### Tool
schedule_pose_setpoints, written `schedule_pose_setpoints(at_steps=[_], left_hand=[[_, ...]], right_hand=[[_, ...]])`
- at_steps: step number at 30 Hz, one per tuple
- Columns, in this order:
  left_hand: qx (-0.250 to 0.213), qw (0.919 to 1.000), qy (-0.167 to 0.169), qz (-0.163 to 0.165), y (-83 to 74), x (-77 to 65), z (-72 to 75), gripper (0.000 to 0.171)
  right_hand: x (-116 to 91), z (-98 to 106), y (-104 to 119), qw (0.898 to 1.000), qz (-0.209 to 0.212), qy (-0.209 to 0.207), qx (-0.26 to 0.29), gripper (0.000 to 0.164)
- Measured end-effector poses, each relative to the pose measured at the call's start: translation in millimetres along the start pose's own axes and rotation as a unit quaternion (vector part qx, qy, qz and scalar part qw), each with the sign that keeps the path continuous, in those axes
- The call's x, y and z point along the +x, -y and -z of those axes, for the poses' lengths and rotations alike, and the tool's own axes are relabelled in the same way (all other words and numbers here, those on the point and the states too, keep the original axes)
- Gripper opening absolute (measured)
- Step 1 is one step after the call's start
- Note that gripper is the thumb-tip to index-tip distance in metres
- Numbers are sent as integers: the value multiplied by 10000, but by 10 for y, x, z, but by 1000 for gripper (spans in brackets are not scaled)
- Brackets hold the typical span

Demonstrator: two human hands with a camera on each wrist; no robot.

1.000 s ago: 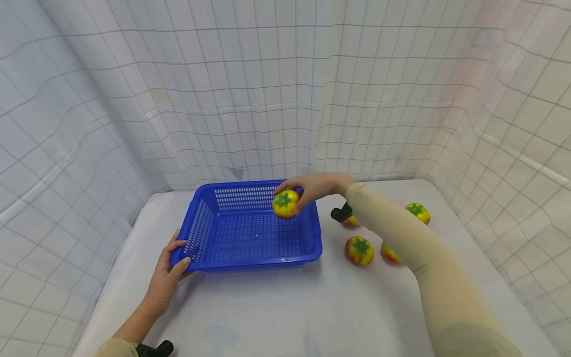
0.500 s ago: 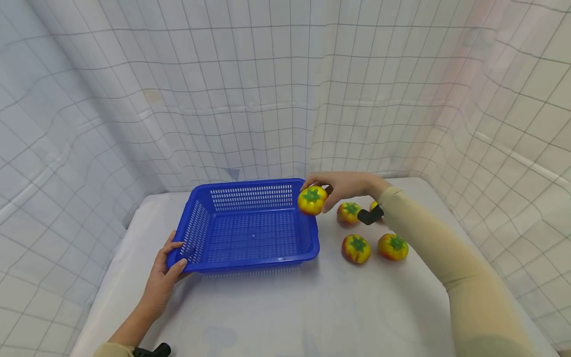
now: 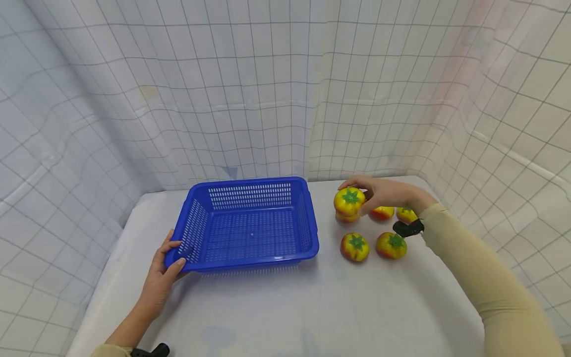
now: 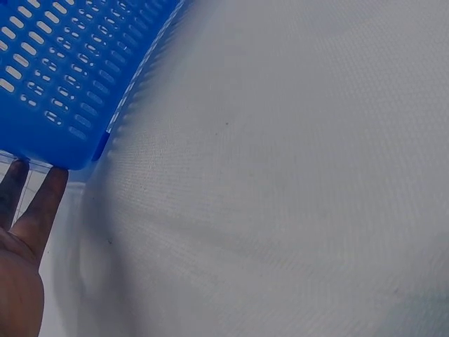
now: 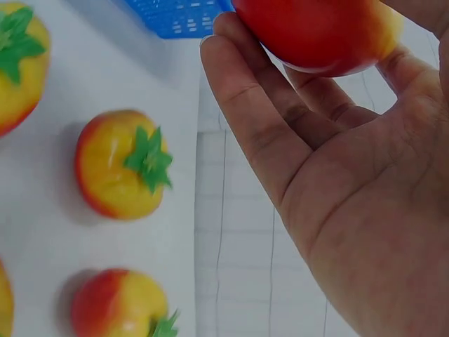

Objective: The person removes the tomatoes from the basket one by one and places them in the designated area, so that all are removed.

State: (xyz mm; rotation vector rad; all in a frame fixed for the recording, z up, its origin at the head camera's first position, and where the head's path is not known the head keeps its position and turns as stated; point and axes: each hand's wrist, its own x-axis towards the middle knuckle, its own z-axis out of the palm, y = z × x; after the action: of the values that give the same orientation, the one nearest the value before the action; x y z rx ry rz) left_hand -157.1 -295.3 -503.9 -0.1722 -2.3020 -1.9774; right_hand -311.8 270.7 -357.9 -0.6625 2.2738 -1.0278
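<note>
My left hand point(image 3: 160, 280) grips the near left corner of a blue plastic basket point(image 3: 241, 259), thumb over the rim. In the left wrist view, two fingers point(image 4: 43, 203) reach the basket's edge. Nothing lies inside the basket. To its right, my right hand point(image 3: 385, 192) holds a yellow-and-red persimmon point(image 3: 350, 201) with a green star-shaped top, fingers and thumb around its sides. Seen from the head, it overlaps another persimmon point(image 3: 346, 218) below it. The right wrist view shows the red underside of the held persimmon point(image 5: 323, 35) above my palm.
More persimmons stand on the white table point(image 3: 267, 307): two in front, one at the near left point(image 3: 354, 247) and one at the near right point(image 3: 391, 246), and two behind, partly hidden by my right hand and wrist. White checked curtains point(image 3: 250, 99) enclose the back and sides.
My right hand has carried the persimmon rightward, from over the basket's right side to over the other persimmons. The left hand keeps its grip on the basket corner.
</note>
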Motion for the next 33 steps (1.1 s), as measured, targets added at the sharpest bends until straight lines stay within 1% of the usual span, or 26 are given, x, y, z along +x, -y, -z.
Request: schedule_pose_setpoints(at_steps=[4, 9, 15, 21, 26, 30, 33], left_hand=[[-78, 10000, 28, -38, -3, -8, -2, 45], [-53, 9999, 85, -92, 19, -11, 0, 45], [-70, 9999, 74, -76, 5, -12, 1, 46], [-270, 9996, 78, -25, -1, -10, -5, 43], [-320, 9994, 86, -47, 8, -7, -3, 43], [-308, 9995, 84, -63, 7, -5, 1, 44], [-276, 9996, 84, -53, 2, -7, -1, 44]], right_hand=[[-257, 17, -222, 9995, -47, -302, 98, 64], [-574, 44, -531, 9978, -98, -608, 240, 64], [-873, 53, -802, 9942, -283, -952, 414, 65], [-1121, 18, -1021, 9900, -510, -1220, 492, 68], [-1312, -33, -1257, 9856, -753, -1279, 810, 71], [-1418, -86, -1447, 9816, -975, -1313, 989, 72], [-1462, -133, -1563, 9804, -1005, -1340, 1035, 73]])
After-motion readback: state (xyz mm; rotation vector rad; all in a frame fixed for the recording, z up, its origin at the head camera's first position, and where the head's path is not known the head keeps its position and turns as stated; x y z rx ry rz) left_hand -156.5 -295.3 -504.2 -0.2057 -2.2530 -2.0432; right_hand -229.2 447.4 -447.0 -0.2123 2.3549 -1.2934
